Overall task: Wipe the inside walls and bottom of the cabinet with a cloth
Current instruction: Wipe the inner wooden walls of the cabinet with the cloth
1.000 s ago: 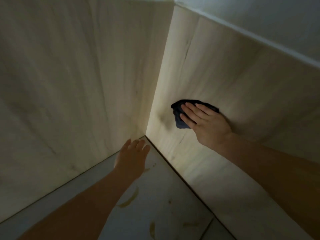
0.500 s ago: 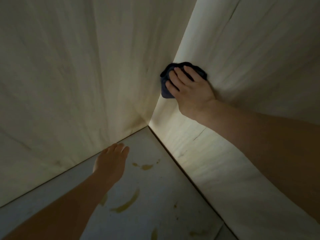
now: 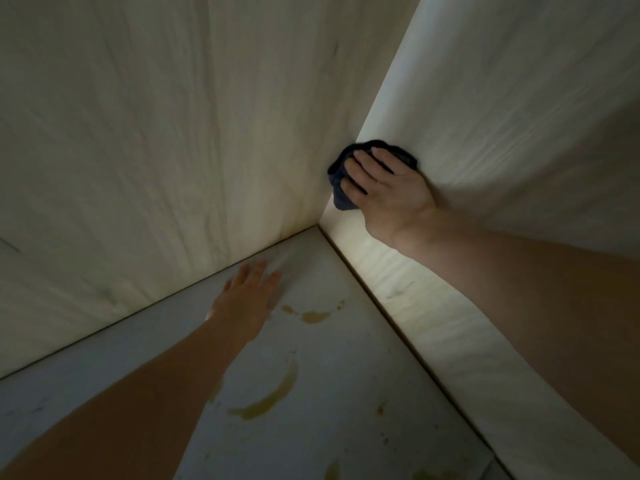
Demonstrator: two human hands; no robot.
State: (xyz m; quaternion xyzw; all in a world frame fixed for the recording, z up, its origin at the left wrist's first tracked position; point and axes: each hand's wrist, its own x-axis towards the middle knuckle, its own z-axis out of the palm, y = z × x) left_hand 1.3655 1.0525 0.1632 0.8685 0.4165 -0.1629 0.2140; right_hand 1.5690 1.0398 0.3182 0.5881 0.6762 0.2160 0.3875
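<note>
I look into a pale wood-grain cabinet. My right hand presses a dark blue cloth flat against the right wall, close to the vertical corner with the back wall. Its fingers lie spread over the bunched cloth, which sticks out past the fingertips. My left hand rests flat on the grey bottom panel, fingers straight, near the seam with the back wall. It holds nothing.
Several yellowish smears and a blotch mark the bottom panel, right of my left forearm. Small brown specks lie nearer the right wall. Light glows along the lower right wall.
My right hand has slid the cloth along the right wall into the corner. My left hand has shifted on the bottom panel, and the view has moved deeper and lower into the cabinet.
</note>
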